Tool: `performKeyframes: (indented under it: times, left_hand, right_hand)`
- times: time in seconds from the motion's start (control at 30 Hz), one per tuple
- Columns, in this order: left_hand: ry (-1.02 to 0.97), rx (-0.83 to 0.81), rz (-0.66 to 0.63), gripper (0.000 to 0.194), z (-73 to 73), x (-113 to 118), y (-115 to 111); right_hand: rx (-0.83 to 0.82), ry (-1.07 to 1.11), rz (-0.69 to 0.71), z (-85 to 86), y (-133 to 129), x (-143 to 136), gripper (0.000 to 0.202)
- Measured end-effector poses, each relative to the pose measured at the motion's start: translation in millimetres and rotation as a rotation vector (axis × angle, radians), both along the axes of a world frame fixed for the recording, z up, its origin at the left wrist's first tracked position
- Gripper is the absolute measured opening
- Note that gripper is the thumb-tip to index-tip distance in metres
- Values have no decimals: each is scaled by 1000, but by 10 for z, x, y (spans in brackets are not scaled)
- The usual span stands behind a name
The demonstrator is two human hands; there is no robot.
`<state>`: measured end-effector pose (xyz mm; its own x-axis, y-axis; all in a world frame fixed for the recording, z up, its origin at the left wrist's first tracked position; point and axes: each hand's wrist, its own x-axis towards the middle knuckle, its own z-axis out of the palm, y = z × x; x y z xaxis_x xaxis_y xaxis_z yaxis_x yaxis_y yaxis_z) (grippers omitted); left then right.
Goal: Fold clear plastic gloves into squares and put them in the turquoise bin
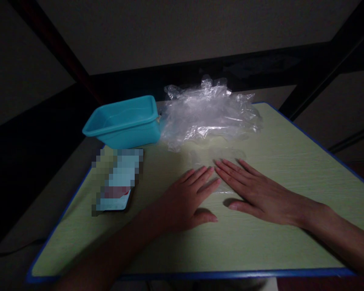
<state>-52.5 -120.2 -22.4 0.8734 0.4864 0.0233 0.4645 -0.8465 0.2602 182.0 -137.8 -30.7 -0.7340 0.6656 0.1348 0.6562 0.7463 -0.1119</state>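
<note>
My left hand (189, 198) lies on the middle of the light green table (285, 153), fingers stretched out and thumb apart. Close beside it on the right, my right hand (248, 188) rests with its fingers extended, the fingertips of both nearly meeting. Under and just beyond the fingers is a thin, flat, clear plastic piece (224, 188), partly hidden by the hands. Farther back sits a crumpled heap of clear plastic bags (209, 111). Neither hand grips anything.
At the back left stands a turquoise plastic basket (130, 135), touching or nearly touching the plastic heap. In front of it lies a phone (121, 182), partly pixelated. The table has a blue edge; dark bars and a wall are behind.
</note>
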Motion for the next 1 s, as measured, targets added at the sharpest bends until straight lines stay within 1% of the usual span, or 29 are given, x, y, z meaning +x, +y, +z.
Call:
performKeyframes:
  times: [0.23,0.77,0.87,1.0]
  left_hand:
    - [4,-13,-22,69,26,4,2]
    - [-7,-24,-62,59,54,-22,10]
    - [7,-20,-48,64,42,-22,2]
    - [-8,-1,-17,81,1,-23,-5]
  right_hand:
    - [-10,-29,-17,-3,-4,4,75]
    - [-11,-1,-4,-6,-2,10,73]
    - [-8,-4,-11,-8,-8,9,74]
    - [-8,-26,-13,6,-1,-2,77]
